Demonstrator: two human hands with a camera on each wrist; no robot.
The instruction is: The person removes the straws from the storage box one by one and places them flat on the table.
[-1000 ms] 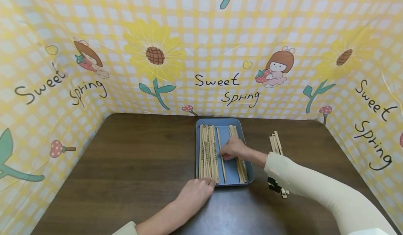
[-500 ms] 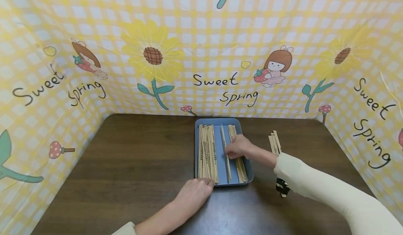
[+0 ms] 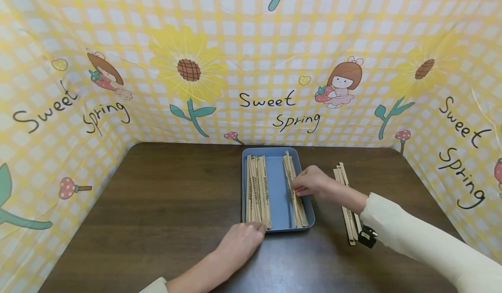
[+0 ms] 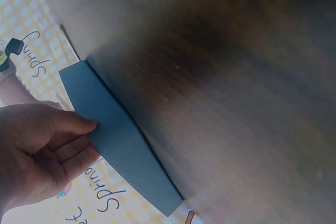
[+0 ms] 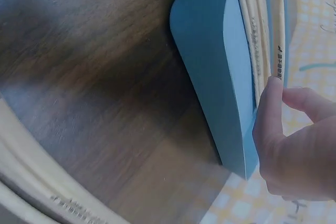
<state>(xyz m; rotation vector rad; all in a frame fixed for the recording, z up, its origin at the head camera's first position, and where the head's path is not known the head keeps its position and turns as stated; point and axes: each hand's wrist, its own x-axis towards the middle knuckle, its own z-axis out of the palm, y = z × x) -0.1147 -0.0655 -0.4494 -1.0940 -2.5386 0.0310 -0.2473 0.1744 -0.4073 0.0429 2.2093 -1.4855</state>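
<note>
My right hand (image 3: 313,182) pinches one beige paper-wrapped straw (image 5: 278,30) between thumb and fingertips. It holds the straw lengthwise over the row of wrapped straws (image 3: 301,210) along the right side of the blue tray (image 3: 279,188). Black print runs along the wrapper. On the near side, my left hand (image 3: 243,240) grips the tray's front wall, its thumb (image 4: 84,125) at the rim in the left wrist view. A larger group of similar straws (image 3: 257,188) fills the tray's left side, and bare blue floor lies between the two groups.
Several more wrapped straws (image 3: 348,223) lie on the brown wooden table (image 3: 168,197) right of the tray, partly under my right forearm. A yellow checked cloth (image 3: 219,44) with printed flowers stands around the back and sides. A small black device (image 3: 367,236) sits at my right wrist.
My right hand has carried the single straw rightward, from the middle of the tray to the right-hand row. The left hand stays on the tray's front wall.
</note>
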